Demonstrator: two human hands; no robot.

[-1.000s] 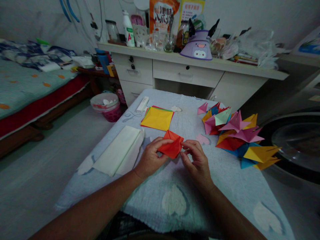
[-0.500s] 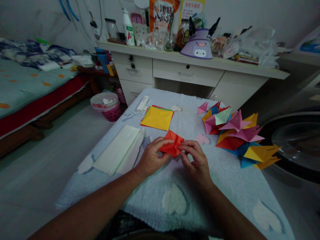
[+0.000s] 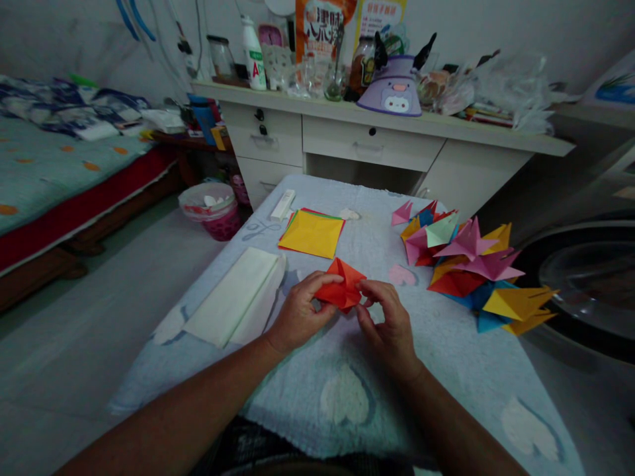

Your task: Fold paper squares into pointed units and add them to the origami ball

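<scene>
A creased sheet of red origami paper (image 3: 343, 285), partly folded, is held a little above the cloth between my two hands. My left hand (image 3: 303, 311) pinches its left side, thumb below and fingers on top. At the right edge, the thumb and fingertips of my right hand (image 3: 389, 320) grip the paper's corner. Beyond the hands lies a stack of square coloured paper (image 3: 313, 234), yellow on top. To the right sits a cluster of folded paper cranes (image 3: 469, 241) in pink, yellow, red, blue and pale green.
A pale folded sheet (image 3: 233, 294) lies left of my hands on the cloth-covered table (image 3: 342, 396). A small white box (image 3: 283, 205) is near the far left edge. Behind stands a white desk (image 3: 372, 142) with jars and bags. A lined bin (image 3: 211, 205) is on the floor.
My right hand's fingers have shifted slightly at the red paper's right corner, and its folds have opened a little flatter. My left hand keeps its hold in nearly the same place.
</scene>
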